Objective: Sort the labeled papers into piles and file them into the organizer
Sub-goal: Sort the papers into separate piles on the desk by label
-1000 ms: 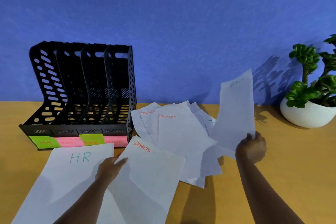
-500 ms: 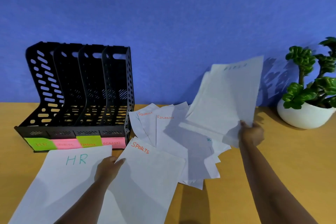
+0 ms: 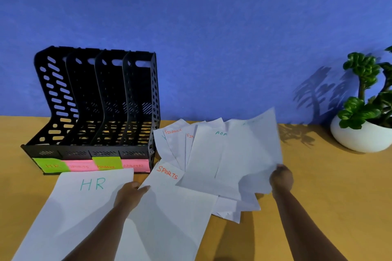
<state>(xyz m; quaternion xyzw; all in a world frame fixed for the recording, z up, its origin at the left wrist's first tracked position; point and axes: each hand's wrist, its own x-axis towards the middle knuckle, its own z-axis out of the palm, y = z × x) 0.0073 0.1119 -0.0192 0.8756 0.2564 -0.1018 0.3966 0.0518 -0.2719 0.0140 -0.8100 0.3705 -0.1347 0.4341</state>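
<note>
Two hands: left hand (image 3: 130, 194) flat on papers; right hand (image 3: 281, 178) pinching sheet (image 3: 250, 154).
Risk: loose pile (image 3: 191, 150) underneath could scatter.

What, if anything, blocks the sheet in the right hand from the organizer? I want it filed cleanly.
No solid thing does. The right hand grips the sheet above the fanned loose papers, which lie between it and the organizer. The organizer's slots look empty and open at the front.

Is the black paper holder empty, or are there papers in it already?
Empty. All four slots of the black organizer show only bare plastic and holes, and the papers lie on the table.
</note>
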